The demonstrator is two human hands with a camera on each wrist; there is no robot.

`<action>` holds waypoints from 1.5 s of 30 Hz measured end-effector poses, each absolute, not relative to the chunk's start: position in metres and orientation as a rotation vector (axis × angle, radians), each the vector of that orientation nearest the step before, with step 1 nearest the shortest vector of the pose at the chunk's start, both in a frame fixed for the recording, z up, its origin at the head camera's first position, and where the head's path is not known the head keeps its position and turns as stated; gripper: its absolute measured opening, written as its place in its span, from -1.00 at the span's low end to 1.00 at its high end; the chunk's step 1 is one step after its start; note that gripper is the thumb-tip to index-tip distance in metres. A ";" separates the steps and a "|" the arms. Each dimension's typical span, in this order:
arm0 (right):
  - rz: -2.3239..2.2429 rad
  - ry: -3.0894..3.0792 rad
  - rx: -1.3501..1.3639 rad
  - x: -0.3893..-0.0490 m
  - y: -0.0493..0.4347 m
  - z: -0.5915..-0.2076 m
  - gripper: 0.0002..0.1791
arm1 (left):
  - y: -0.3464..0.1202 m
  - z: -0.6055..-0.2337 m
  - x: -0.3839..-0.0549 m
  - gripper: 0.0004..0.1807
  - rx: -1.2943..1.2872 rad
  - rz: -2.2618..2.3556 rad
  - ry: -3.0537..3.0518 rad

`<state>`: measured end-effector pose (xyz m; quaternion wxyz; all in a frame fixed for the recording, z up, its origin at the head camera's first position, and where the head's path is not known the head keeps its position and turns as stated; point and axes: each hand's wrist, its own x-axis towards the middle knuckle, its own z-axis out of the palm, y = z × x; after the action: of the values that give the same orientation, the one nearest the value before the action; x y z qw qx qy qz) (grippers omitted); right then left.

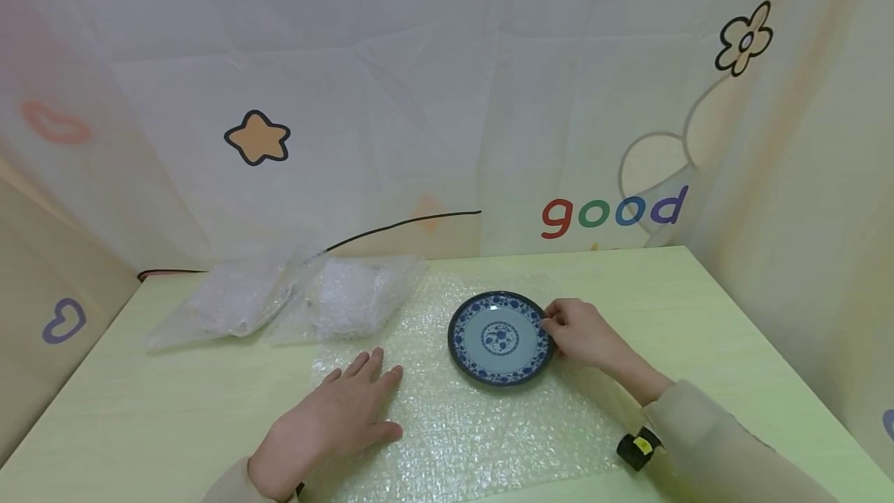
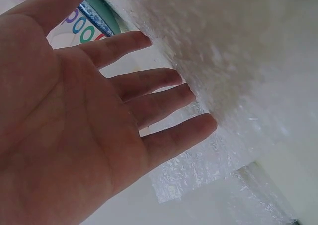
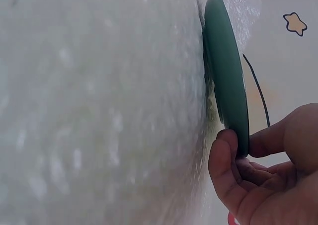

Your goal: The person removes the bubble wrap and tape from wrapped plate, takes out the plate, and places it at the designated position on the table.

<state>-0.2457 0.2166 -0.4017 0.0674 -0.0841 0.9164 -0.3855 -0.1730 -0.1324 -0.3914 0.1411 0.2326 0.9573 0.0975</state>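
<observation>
Plate (image 1: 500, 338) was round, pale inside, dark-rimmed, with blue floral border and medallion, green underside; was over bubble wrap (image 1: 454, 441) on surface (image 1: 174, 410). Right hand's (image 1: 583, 332) grip was clamped on plate's edge. Left hand (image 1: 335, 410) was palm down, fingers apart. Backdrop (image 1: 391, 123) read "good".

Pinched blue-and-white plate (image 1: 500, 339) at R rim w/ right hand (image 1: 581, 332), over bubble wrap sheet (image 1: 489, 441) on pale-green table (image 1: 140, 410). Held left hand (image 1: 331, 421) palm down, fingers spread, over sheet's L side. Saw 2 wrapped packets (image 1: 352, 297) farther back, L of plate, side by side nr table's far edge. Noted backdrop (image 1: 419, 107) w/ orange star (image 1: 258, 138), multicol. "good" (image 1: 594, 213) + flower (image 1: 735, 45).
</observation>
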 end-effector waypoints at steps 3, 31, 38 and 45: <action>-1.183 2.759 -0.230 -0.246 0.223 -0.401 -0.77 | -0.133 -0.392 -0.173 -0.17 0.675 0.278 2.765; -1.292 2.747 -0.068 -0.240 0.286 -0.392 -0.61 | -0.135 -0.394 -0.173 -0.17 0.703 0.287 2.768; -1.310 2.740 -0.018 -0.243 0.302 -0.393 -0.57 | -0.135 -0.394 -0.173 -0.17 0.694 0.309 2.760; -1.345 2.734 0.019 -0.244 0.318 -0.396 -0.60 | -0.135 -0.393 -0.172 -0.18 0.699 0.303 2.761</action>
<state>-0.2440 0.3183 -0.3959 0.0472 0.0061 0.8963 -0.4409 -0.1723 -0.1350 -0.3930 0.1384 0.2417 0.9547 0.1048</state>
